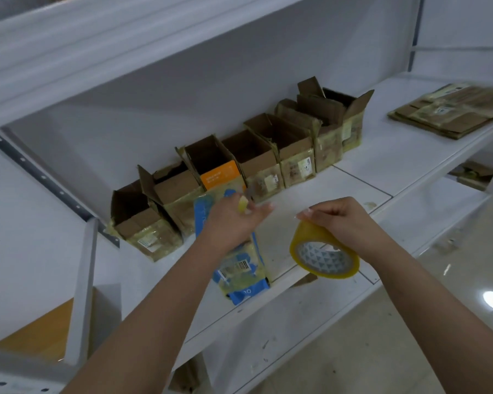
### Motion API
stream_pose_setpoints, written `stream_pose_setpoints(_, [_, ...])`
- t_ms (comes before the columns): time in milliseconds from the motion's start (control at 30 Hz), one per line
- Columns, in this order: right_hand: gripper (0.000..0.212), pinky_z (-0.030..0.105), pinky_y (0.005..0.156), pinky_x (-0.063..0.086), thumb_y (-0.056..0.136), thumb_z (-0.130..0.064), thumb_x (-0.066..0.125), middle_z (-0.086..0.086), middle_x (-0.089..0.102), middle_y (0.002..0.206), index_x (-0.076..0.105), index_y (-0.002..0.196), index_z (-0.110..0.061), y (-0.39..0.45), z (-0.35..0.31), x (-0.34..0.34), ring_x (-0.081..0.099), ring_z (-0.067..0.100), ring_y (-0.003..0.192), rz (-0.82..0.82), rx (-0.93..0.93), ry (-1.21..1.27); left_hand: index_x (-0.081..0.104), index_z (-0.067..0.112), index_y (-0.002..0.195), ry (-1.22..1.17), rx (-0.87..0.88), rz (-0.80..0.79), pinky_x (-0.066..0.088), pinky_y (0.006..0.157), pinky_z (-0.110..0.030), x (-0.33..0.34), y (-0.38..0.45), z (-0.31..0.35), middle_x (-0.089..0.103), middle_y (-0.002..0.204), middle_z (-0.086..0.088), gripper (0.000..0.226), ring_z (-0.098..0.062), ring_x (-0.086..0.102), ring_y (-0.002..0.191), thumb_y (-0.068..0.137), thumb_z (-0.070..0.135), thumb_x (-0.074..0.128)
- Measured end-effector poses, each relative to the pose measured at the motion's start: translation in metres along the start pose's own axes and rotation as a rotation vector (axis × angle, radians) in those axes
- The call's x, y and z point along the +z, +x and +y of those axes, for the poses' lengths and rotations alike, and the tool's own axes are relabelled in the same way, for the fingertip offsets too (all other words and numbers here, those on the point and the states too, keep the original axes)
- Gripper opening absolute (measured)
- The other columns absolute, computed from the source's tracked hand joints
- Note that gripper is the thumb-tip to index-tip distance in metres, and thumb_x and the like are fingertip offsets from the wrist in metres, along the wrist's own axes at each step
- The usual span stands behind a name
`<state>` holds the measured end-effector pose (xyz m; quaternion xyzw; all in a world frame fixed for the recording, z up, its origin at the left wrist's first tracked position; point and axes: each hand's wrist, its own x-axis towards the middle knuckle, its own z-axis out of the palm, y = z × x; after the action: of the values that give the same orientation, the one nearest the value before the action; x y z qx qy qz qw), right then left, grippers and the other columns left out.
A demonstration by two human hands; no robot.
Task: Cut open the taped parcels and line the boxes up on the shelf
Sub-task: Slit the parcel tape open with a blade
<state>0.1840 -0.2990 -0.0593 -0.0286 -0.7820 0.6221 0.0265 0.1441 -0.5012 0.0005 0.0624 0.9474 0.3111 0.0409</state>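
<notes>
The right hand [343, 220] is gripping a roll of yellow packing tape [323, 255] at the near edge of the white shelf [396, 163]. Just left, the left hand [231, 220] is pinching a small yellowish scrap, perhaps tape, over the blue taped parcel [239, 268], which is lying beneath it, long axis running near to far. The parcel is looking crumpled and tape-wrapped. Behind, a row of opened cardboard boxes [256, 155] is standing along the far wall.

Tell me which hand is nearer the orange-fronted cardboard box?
Left. The left hand hovers just below the orange-fronted cardboard box; the right hand, gripping the yellow tape roll, is farther right.
</notes>
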Motion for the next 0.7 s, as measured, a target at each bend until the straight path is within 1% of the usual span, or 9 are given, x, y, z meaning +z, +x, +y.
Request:
stream_pose_setpoints(67, [0.016, 0.039, 0.077, 0.057, 0.091, -0.036, 0.066, 0.002, 0.075, 0.078, 0.080, 0.085, -0.032, -0.001, -0.009, 0.002, 0.071, 0.020, 0.076, 0.007, -0.045, 0.017, 0.065, 0.022, 0.100, -0.249, 0.027, 0.023, 0.042, 0.064, -0.018, 0.007, -0.010, 0.009, 0.063, 0.090, 0.015, 0.064, 0.003, 0.059, 0.083, 0.068, 0.077, 0.064])
stream_pose_setpoints(133, [0.017, 0.043, 0.081, 0.058, 0.092, -0.032, 0.065, 0.003, 0.075, 0.079, 0.080, 0.086, -0.032, 0.000, -0.017, 0.005, 0.071, 0.022, 0.078, 0.007, -0.070, -0.014, 0.069, 0.023, 0.099, -0.252, 0.075, -0.027, 0.044, 0.066, -0.017, 0.019, -0.017, 0.016, 0.063, 0.088, 0.019, 0.065, 0.007, 0.059, 0.084, 0.064, 0.078, 0.067])
stream_pose_setpoints(233, [0.018, 0.048, 0.088, 0.055, 0.094, -0.032, 0.062, -0.004, 0.076, 0.087, 0.079, 0.090, -0.035, -0.001, -0.024, 0.010, 0.071, 0.018, 0.088, 0.001, -0.094, -0.061, 0.070, 0.033, 0.070, -0.277, 0.120, 0.035, 0.051, 0.065, -0.028, 0.029, -0.019, 0.017, 0.065, 0.070, 0.017, 0.020, -0.002, 0.063, 0.073, 0.074, 0.051, 0.079])
stream_pose_setpoints(300, [0.020, 0.047, 0.086, 0.054, 0.095, -0.040, 0.057, -0.008, 0.075, 0.088, 0.077, 0.092, -0.037, -0.001, -0.024, 0.013, 0.069, 0.016, 0.090, 0.030, -0.124, -0.153, 0.069, 0.040, 0.057, -0.337, 0.150, 0.050, 0.056, 0.074, -0.042, 0.029, -0.021, 0.015, 0.065, 0.062, 0.016, 0.027, -0.011, 0.065, 0.071, 0.081, 0.031, 0.078])
stream_pose_setpoints(367, [0.025, 0.039, 0.078, 0.054, 0.095, -0.049, 0.052, -0.010, 0.073, 0.083, 0.076, 0.092, -0.040, -0.002, -0.023, 0.018, 0.067, 0.013, 0.085, 0.098, -0.138, -0.302, 0.067, 0.034, 0.055, -0.364, 0.160, 0.085, 0.056, 0.079, -0.045, 0.030, -0.023, 0.014, 0.066, 0.064, 0.011, 0.031, -0.016, 0.067, 0.073, 0.084, 0.025, 0.076])
stream_pose_setpoints(433, [0.029, 0.033, 0.070, 0.051, 0.095, -0.053, 0.049, -0.008, 0.072, 0.077, 0.075, 0.091, -0.040, -0.002, -0.024, 0.025, 0.065, 0.015, 0.080, 0.197, -0.149, -0.406, 0.064, 0.031, 0.057, -0.419, 0.130, 0.120, 0.055, 0.071, -0.043, 0.033, -0.026, 0.015, 0.063, 0.060, 0.011, 0.031, -0.010, 0.062, 0.064, 0.086, 0.025, 0.073])
stream_pose_setpoints(500, [0.028, 0.034, 0.071, 0.052, 0.095, -0.051, 0.051, -0.005, 0.073, 0.079, 0.075, 0.094, -0.038, -0.003, -0.024, 0.032, 0.066, 0.018, 0.079, 0.295, -0.200, -0.441, 0.064, 0.027, 0.056, -0.617, 0.030, 0.112, 0.043, 0.053, -0.033, 0.038, -0.031, 0.018, 0.056, 0.050, 0.012, 0.032, -0.002, 0.050, 0.046, 0.087, 0.025, 0.073])
stream_pose_setpoints(600, [0.020, 0.038, 0.071, 0.053, 0.094, -0.043, 0.058, -0.003, 0.075, 0.080, 0.076, 0.099, -0.035, -0.005, -0.026, 0.040, 0.068, 0.021, 0.079, 0.419, -0.317, -0.383, 0.065, 0.016, 0.065, -0.872, -0.112, 0.110, 0.034, 0.048, -0.020, 0.043, -0.036, 0.025, 0.056, 0.050, 0.010, 0.024, 0.000, 0.043, 0.038, 0.086, 0.022, 0.075])
stream_pose_setpoints(700, [0.020, 0.032, 0.066, 0.049, 0.092, -0.038, 0.064, -0.006, 0.073, 0.080, 0.074, 0.108, -0.035, 0.000, -0.024, 0.043, 0.066, 0.018, 0.076, 0.480, -0.367, -0.376, 0.070, 0.016, 0.070, -0.878, -0.105, 0.086, 0.035, 0.047, -0.015, 0.035, -0.039, 0.025, 0.064, 0.058, 0.007, 0.017, 0.002, 0.046, 0.038, 0.086, 0.020, 0.074])
